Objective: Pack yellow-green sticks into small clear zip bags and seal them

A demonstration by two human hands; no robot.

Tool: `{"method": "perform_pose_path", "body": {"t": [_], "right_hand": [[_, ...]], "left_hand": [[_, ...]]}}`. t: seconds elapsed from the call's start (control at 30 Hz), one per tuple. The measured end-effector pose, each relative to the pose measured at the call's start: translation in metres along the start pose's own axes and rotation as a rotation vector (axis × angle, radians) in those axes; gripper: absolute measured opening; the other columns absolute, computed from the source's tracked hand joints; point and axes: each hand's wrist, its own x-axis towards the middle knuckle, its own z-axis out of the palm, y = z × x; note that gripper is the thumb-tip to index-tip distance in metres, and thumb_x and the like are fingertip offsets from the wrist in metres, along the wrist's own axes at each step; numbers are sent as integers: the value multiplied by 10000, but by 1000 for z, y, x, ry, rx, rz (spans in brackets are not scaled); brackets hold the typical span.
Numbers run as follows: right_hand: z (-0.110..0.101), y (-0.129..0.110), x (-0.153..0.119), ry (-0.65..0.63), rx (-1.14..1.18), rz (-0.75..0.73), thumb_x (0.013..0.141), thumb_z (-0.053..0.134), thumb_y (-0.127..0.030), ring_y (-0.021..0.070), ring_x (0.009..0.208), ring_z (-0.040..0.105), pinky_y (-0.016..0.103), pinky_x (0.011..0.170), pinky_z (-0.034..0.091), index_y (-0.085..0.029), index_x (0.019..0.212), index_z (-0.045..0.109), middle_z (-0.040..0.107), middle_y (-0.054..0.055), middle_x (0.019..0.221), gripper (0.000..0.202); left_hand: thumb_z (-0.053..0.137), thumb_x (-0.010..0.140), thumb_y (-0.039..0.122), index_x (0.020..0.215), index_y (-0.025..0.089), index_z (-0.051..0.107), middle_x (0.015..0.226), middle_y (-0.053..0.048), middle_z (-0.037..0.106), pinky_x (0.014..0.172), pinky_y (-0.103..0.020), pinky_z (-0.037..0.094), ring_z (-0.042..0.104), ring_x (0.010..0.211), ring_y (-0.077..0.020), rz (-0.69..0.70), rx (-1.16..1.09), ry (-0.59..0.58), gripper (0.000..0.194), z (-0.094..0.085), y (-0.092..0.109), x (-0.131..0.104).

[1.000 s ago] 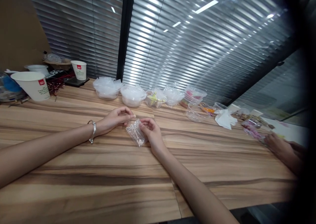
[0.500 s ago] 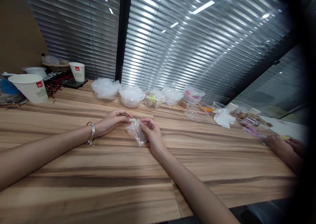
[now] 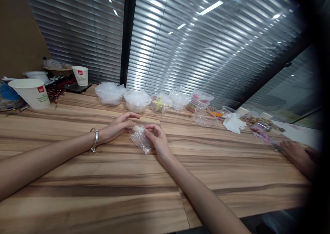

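A small clear plastic bag [image 3: 142, 142] lies tilted above the wooden table, with small pale pieces gathered near its bottom corner. My right hand [image 3: 159, 139] pinches the bag's upper right edge between thumb and fingers. Just left of the bag's mouth is my left hand [image 3: 120, 125], its index finger stretched out and apart from the thumb. A small pale, bluish piece [image 3: 137, 128] shows at the bag's top by the left thumb; whether the thumb touches it is unclear. A silver bracelet circles my left wrist.
Along the window blinds stand stacked clear bowls [image 3: 137, 101], a bowl with yellow pieces [image 3: 160, 103] and an overturned-looking clear container [image 3: 203, 117]. White tissue [image 3: 234, 123] lies to the right, near another person's hands [image 3: 296, 155]. Paper cups [image 3: 32, 94] stand at left.
My left index finger has lifted away from the thumb, and the fingers have drawn slightly left of the small pale piece. The right hand keeps its pinch on the bag.
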Motion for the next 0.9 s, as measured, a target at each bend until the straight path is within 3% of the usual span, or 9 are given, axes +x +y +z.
{"method": "perform_pose_path", "body": {"t": [0.1, 0.23, 0.4, 0.6, 0.77, 0.9], "right_hand": [[0, 0, 0, 14, -7, 5, 668, 678, -281, 117, 604, 507, 220, 541, 371, -189, 827, 617, 602, -8, 707, 193], [-1, 0, 0, 22, -10, 6, 667, 681, -268, 116, 612, 507, 215, 553, 373, -184, 826, 625, 603, -9, 698, 188], [-1, 1, 0, -11, -3, 5, 682, 670, -275, 125, 618, 521, 226, 560, 384, -197, 830, 620, 620, -5, 725, 175], [-1, 2, 1, -16, 9, -16, 673, 680, -288, 127, 624, 528, 233, 577, 397, -190, 820, 614, 609, -8, 700, 188], [-1, 1, 0, -4, 19, -5, 663, 688, -304, 126, 616, 530, 235, 570, 401, -192, 816, 611, 607, -8, 692, 205], [-1, 2, 1, -6, 34, -11, 661, 690, -297, 121, 629, 527, 231, 579, 401, -191, 812, 613, 606, -7, 711, 200]], "left_hand": [[538, 711, 119, 923, 178, 574, 970, -21, 567, 597, -224, 405, 487, 668, -91, 43, -129, 41, 223, -3, -2, 2], [554, 648, 34, 876, 180, 556, 1045, -3, 549, 649, -201, 398, 454, 672, -63, 114, -147, 111, 271, -5, -4, 4], [630, 708, 111, 1001, 208, 551, 1132, -14, 518, 739, -219, 411, 488, 777, -80, 143, -37, 134, 319, -4, -3, 3], [671, 729, 220, 1093, 216, 499, 1004, -25, 580, 800, -276, 422, 558, 849, -130, 79, 86, 5, 403, -2, -3, 1], [711, 681, 243, 999, 210, 494, 1228, -47, 499, 854, -318, 433, 575, 913, -143, 102, 112, 65, 387, -3, -6, 3], [731, 653, 270, 867, 182, 482, 1162, -39, 528, 832, -312, 446, 582, 877, -133, 93, 132, 110, 339, -5, -9, 6]]}}
